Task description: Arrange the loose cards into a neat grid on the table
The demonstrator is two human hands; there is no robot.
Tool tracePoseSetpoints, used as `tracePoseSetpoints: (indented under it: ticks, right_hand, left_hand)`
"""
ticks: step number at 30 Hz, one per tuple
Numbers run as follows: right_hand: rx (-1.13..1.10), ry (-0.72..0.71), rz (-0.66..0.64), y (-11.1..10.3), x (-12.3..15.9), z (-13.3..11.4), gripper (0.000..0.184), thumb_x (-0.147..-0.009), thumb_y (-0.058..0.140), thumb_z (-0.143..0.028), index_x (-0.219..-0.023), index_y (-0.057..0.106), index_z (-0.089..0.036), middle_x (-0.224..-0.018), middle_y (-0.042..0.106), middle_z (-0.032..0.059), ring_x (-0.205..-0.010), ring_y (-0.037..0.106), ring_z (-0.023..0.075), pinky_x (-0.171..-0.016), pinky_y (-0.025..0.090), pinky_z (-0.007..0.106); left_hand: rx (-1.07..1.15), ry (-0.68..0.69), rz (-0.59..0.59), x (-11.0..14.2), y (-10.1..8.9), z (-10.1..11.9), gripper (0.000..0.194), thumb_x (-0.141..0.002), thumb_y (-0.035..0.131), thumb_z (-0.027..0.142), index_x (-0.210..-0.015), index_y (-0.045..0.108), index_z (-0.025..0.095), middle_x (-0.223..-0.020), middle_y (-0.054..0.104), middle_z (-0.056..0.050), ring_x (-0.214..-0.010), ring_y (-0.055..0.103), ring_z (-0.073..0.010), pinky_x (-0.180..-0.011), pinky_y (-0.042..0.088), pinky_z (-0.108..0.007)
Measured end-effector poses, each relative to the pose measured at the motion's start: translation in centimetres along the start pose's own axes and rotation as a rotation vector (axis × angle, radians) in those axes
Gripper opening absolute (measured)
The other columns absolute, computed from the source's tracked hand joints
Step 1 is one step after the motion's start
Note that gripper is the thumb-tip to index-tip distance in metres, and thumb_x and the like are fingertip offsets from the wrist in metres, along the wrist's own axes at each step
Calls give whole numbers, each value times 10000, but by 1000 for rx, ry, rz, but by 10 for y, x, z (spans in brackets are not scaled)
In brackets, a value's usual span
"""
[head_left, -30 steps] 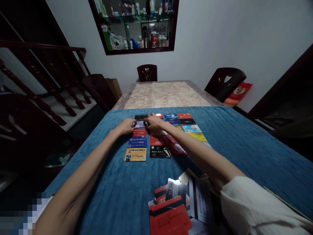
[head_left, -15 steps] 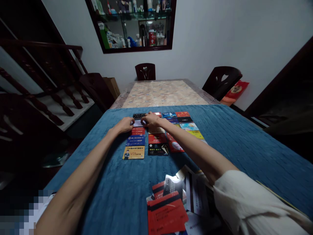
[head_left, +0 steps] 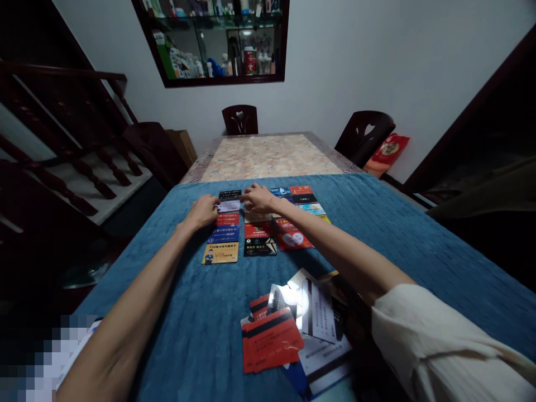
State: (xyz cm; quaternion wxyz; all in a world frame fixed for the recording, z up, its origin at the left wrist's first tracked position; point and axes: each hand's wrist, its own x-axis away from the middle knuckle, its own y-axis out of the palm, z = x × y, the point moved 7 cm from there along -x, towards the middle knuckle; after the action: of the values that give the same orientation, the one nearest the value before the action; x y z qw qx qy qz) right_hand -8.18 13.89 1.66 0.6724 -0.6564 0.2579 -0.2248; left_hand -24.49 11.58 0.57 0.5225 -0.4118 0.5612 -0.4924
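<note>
Plastic cards lie in neat rows [head_left: 259, 223] on a blue cloth [head_left: 201, 324]. My left hand [head_left: 204, 211] rests curled at the left edge of a pale card [head_left: 229, 206] in the left column, fingertips touching it. My right hand [head_left: 258, 197] is curled just right of that card, fingers on the cards near the top of the second column. A black card [head_left: 230, 194] lies above the pale one. Nearer me sits a yellow VIP card [head_left: 220, 253] and a black VIP card [head_left: 260, 246].
A loose heap of cards [head_left: 288, 329], red and white, lies close to me under my right forearm. Beyond the cloth the patterned tabletop [head_left: 268, 156] shows, with dark chairs [head_left: 239, 119] around it. A wooden stair rail [head_left: 62, 139] stands left.
My head has turned, so the whole scene sits further left and lower. Both hands stay at the pale card; my right hand has drawn slightly away to the right of it.
</note>
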Motion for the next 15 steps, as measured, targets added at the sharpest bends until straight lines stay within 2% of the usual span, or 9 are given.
tracePoseSetpoints:
  ticks: [4, 11, 15]
  right_hand:
    - [6, -11, 35, -4, 25, 6, 340, -913, 601, -268, -1244, 669, -225, -1279, 611, 125, -1188, 446, 318, -865, 377, 393]
    - [24, 2, 96, -9, 82, 14, 245, -913, 571, -215, -1113, 712, -207, -1199, 649, 112, -1145, 438, 298, -817, 316, 367]
    - [38, 7, 110, -8, 118, 15, 189, -928, 587, -272, -1039, 720, -195, -1103, 674, 115, -1108, 445, 293, -802, 299, 363]
  left_hand:
    - [20, 34, 51, 11, -9, 19, 355, -852, 435, 214, -993, 747, 121, -1020, 704, -141, -959, 636, -270, -878, 503, -361]
    - [55, 138, 89, 37, -25, 66, 311, -842, 445, 211, -840, 749, 143, -891, 713, -128, -878, 614, -261, -806, 488, -361]
    - [86, 200, 92, 51, -28, 95, 297, -854, 451, 196, -842, 745, 157, -896, 722, -115, -895, 605, -260, -824, 479, -367]
